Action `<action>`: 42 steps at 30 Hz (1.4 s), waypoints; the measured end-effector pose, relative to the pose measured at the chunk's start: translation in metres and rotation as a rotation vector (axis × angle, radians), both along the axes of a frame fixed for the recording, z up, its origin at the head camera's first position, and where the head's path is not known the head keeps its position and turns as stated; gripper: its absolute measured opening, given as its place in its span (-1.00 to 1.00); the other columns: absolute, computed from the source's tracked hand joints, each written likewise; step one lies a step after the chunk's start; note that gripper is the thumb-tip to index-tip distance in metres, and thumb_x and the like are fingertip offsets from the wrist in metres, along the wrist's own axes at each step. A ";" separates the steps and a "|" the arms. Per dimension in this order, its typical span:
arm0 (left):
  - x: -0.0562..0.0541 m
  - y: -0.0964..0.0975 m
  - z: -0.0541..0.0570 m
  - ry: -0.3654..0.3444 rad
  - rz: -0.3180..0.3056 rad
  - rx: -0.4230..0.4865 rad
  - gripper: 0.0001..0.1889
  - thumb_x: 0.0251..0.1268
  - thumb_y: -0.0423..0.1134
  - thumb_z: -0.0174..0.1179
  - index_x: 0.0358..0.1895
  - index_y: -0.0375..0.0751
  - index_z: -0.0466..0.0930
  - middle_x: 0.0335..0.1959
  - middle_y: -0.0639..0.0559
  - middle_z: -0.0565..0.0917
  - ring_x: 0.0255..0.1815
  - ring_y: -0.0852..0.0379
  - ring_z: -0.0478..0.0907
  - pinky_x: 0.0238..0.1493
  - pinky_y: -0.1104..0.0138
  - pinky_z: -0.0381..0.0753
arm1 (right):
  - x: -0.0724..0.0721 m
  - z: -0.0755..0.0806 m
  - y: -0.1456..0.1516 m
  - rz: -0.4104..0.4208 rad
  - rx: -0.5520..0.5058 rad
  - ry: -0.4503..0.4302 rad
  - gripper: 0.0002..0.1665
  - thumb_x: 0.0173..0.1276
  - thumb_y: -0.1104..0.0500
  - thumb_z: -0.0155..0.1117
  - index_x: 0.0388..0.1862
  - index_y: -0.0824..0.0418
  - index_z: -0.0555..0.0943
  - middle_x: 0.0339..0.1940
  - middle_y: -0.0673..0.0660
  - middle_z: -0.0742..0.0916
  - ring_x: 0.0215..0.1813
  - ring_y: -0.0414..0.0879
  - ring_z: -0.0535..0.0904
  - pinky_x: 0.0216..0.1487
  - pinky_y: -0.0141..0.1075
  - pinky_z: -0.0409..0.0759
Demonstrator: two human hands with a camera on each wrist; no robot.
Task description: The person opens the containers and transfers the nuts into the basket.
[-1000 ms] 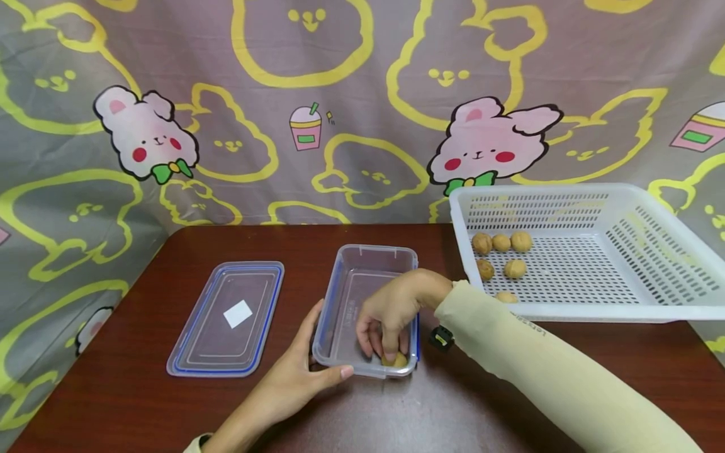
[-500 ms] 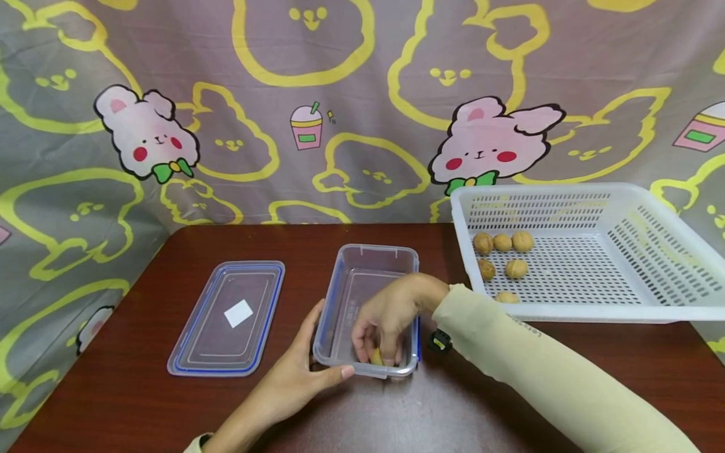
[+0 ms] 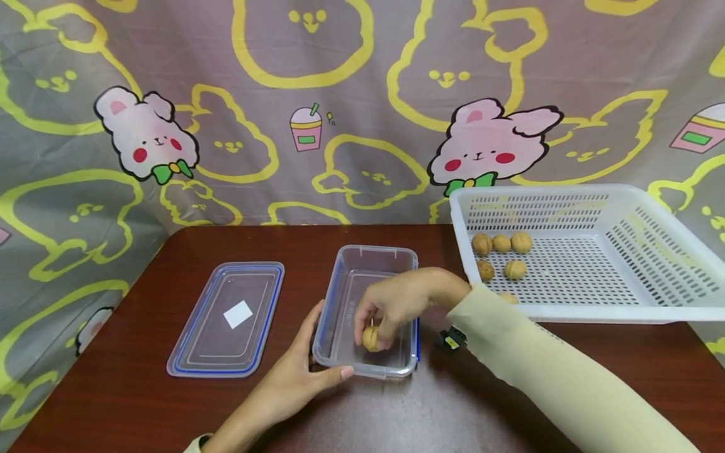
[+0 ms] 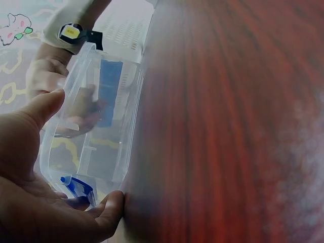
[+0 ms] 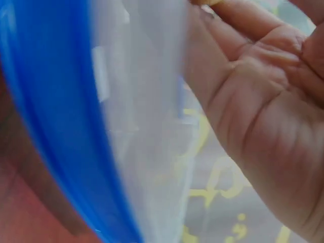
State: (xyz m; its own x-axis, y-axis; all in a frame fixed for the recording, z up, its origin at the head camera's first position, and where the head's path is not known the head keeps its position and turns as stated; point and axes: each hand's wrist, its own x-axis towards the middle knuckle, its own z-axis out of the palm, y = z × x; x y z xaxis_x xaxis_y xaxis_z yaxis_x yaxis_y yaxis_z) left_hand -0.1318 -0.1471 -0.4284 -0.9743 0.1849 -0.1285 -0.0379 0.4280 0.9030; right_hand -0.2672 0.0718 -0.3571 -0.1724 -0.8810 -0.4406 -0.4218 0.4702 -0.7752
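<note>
A clear plastic food container (image 3: pixel 354 277) with blue side clips stands lidless on the table. My left hand (image 3: pixel 297 371) grips its near left corner, thumb on the near rim and fingers along the left wall; in the left wrist view those fingers lie around a blue clip (image 4: pixel 80 189). Inside the container, my right hand (image 3: pixel 396 305) pinches a walnut (image 3: pixel 370 339) between thumb and fingers, over the near part of the floor. The right wrist view is blurred and shows my right palm (image 5: pixel 268 111) beside the container's blue clip (image 5: pixel 55 101).
To the left lies the clear lid (image 3: pixel 229 321) with a blue seal and a white square label (image 3: pixel 238 314). A white perforated basket (image 3: pixel 578 313) at the right holds several walnuts (image 3: pixel 515 270) on its left side. A patterned curtain (image 3: pixel 351 113) hangs behind the table.
The walnut in my right hand has moved from the container's near right corner leftward, then up and away from the near wall. My left hand has stayed on the container.
</note>
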 end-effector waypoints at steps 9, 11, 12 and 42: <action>0.000 0.000 -0.001 0.002 0.004 0.019 0.20 0.13 -0.08 0.59 0.70 0.39 -0.13 0.54 -0.11 0.43 0.37 -0.06 0.54 0.34 0.00 0.47 | 0.004 0.034 0.036 -0.046 -0.180 0.065 -0.65 0.36 0.31 0.34 0.13 0.25 0.70 -0.18 -0.02 0.72 -0.16 -0.24 0.61 -0.04 -0.38 0.64; 0.000 0.001 -0.001 0.003 0.008 0.020 0.21 0.12 -0.08 0.60 0.70 0.38 -0.13 0.54 -0.10 0.44 0.39 -0.06 0.52 0.36 -0.02 0.45 | 0.002 0.040 0.051 -0.089 -0.228 0.043 -0.65 0.39 0.31 0.34 0.14 0.27 0.68 -0.14 0.07 0.74 -0.11 -0.14 0.63 0.01 -0.32 0.67; 0.000 0.001 0.000 0.001 0.011 0.021 0.22 0.12 -0.08 0.60 0.70 0.38 -0.13 0.54 -0.10 0.44 0.39 -0.07 0.52 0.36 -0.03 0.45 | 0.001 0.043 0.060 -0.120 -0.248 0.021 -0.65 0.41 0.31 0.35 0.16 0.28 0.66 -0.11 0.11 0.73 -0.08 -0.09 0.63 0.03 -0.29 0.68; 0.001 0.000 0.000 0.016 0.022 -0.017 0.19 0.11 -0.03 0.60 0.68 0.48 -0.11 0.57 -0.06 0.41 0.42 -0.08 0.49 0.39 -0.15 0.41 | -0.091 0.005 0.300 -0.636 -0.398 -0.403 -0.44 0.60 0.52 -0.10 0.33 0.14 0.65 0.26 0.03 0.75 0.26 -0.01 0.71 0.34 -0.15 0.64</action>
